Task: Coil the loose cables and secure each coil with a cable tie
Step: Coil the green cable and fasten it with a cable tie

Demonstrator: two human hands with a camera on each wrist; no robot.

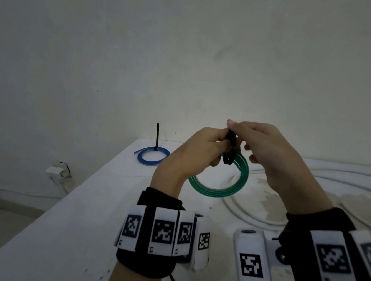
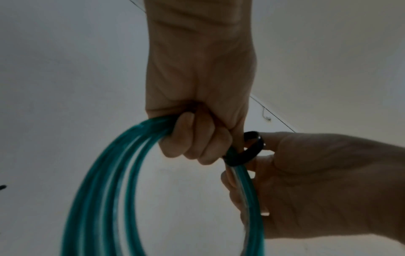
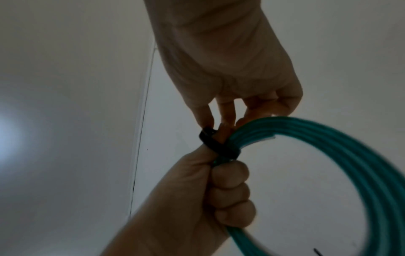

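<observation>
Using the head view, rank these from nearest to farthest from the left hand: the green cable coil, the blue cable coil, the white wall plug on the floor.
1. green cable coil: gripped in the left hand itself, hanging to its right above the table.
2. blue cable coil: on the table's far corner, left of the hand, already tied.
3. white wall plug: farthest, low by the wall, beyond the table's left edge.

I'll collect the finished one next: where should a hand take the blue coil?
By the black tie tail, pinched from above: it stands upright off the far side of the blue coil, which lies flat on the table and offers little edge to get under.
</observation>
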